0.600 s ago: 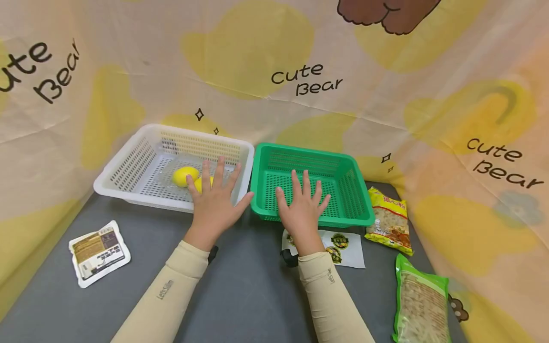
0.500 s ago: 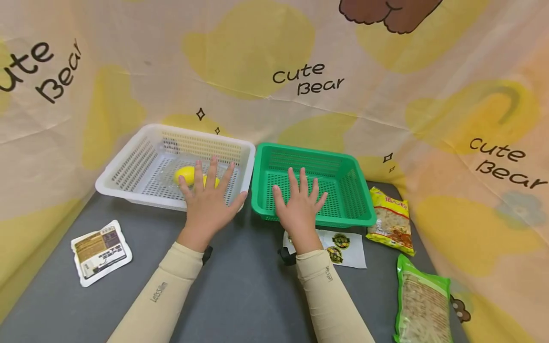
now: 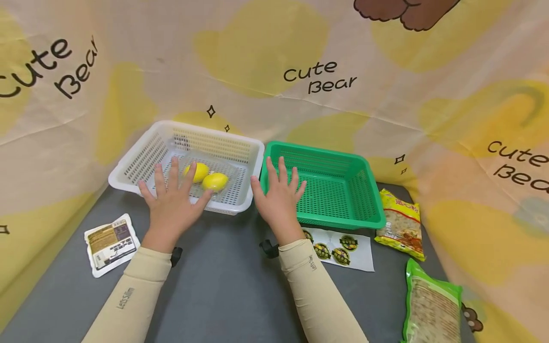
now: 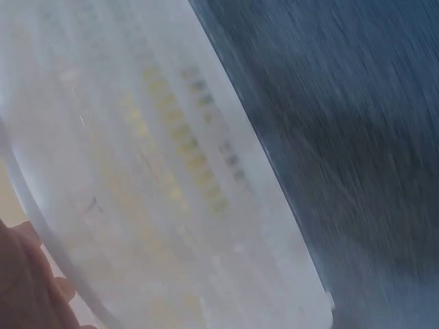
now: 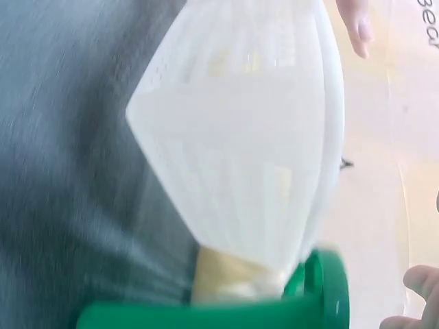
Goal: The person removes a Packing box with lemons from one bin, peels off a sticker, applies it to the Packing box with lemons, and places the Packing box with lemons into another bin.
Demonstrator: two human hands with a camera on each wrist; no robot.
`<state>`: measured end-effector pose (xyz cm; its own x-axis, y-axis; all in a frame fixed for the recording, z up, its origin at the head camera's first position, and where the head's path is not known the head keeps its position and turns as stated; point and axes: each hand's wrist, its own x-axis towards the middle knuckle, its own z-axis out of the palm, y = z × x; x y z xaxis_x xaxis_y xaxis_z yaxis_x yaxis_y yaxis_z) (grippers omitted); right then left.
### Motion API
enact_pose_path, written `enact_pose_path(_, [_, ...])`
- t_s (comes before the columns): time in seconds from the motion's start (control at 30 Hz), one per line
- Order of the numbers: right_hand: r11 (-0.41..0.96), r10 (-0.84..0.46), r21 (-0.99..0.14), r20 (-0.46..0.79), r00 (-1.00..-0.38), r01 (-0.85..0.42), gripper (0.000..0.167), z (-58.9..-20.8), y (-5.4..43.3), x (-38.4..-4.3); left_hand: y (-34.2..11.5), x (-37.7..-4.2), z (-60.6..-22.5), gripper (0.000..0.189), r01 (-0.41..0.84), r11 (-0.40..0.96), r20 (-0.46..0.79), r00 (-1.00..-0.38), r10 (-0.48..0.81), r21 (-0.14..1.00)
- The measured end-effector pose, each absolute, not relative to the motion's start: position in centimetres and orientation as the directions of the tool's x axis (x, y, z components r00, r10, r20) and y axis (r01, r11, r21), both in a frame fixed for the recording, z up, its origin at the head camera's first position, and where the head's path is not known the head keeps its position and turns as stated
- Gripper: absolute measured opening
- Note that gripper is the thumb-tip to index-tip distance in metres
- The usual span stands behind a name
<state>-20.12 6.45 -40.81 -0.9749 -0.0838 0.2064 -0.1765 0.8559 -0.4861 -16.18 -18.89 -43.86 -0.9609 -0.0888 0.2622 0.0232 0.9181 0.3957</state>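
In the head view my left hand [image 3: 172,209] hovers with spread fingers over the front rim of the white basket [image 3: 233,208]. Two yellow lemons [image 3: 216,181] lie in that basket on clear plastic, one partly behind the fingers. My right hand [image 3: 279,202], fingers also spread, is above the front left corner of the green basket [image 3: 364,190], near the gap between both baskets. Neither hand holds anything. The left wrist view has the white basket's side [image 4: 137,171] blurred and large, with left fingers [image 4: 41,274] at the lower left edge.
Beneath the green basket's front lies a white sheet [image 3: 362,252] with round dark stickers. On the right are a yellow snack bag [image 3: 401,224] and a green-edged bag [image 3: 433,305]. A flat white-edged packet [image 3: 112,243] lies at left. A printed cloth [image 3: 253,57] hangs behind.
Both hands have moved left, the left one off the lemons, so more of them shows. The head view has turned slightly left, shifting the scene right.
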Motion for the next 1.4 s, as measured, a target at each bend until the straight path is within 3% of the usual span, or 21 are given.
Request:
enact_pose_path(0.4, [0.84, -0.192, -0.47, 0.21, -0.959, -0.271, 0.067, -41.1, 2.0, -19.7, -23.6, -16.3, -43.7, 0.089, -0.051, 0.926, 0.233, -0.961, -0.147, 0.373])
enact_pose_path(0.73, [0.826, -0.263, -0.461, 0.192, -0.945, -0.324, 0.069, -41.6, -0.4, -19.4, -26.7, -18.8, -42.7, 0.088, -0.042, 0.929, 0.233, -0.963, -0.135, 0.368])
enact_pose_path(1.13, [0.808, -0.314, -0.463, 0.184, -0.931, -0.364, 0.077, -42.2, -3.2, -20.2, -27.3, -20.4, -42.7, 0.099, -0.132, 0.916, 0.083, -0.981, -0.176, 0.379])
enact_pose_path(1.27, [0.805, -0.325, -0.483, 0.128, -0.937, -0.345, 0.079, -42.1, -3.9, -21.1, -27.3, -20.4, -42.5, 0.101, -0.162, 0.912, 0.057, -0.979, -0.197, 0.378])
enact_pose_path(1.4, [0.775, -0.286, -0.593, -0.021, -0.958, -0.218, 0.08, -41.9, -4.6, -22.5, -27.5, -20.4, -42.5, 0.104, -0.184, 0.909, 0.034, -0.977, -0.212, 0.374])
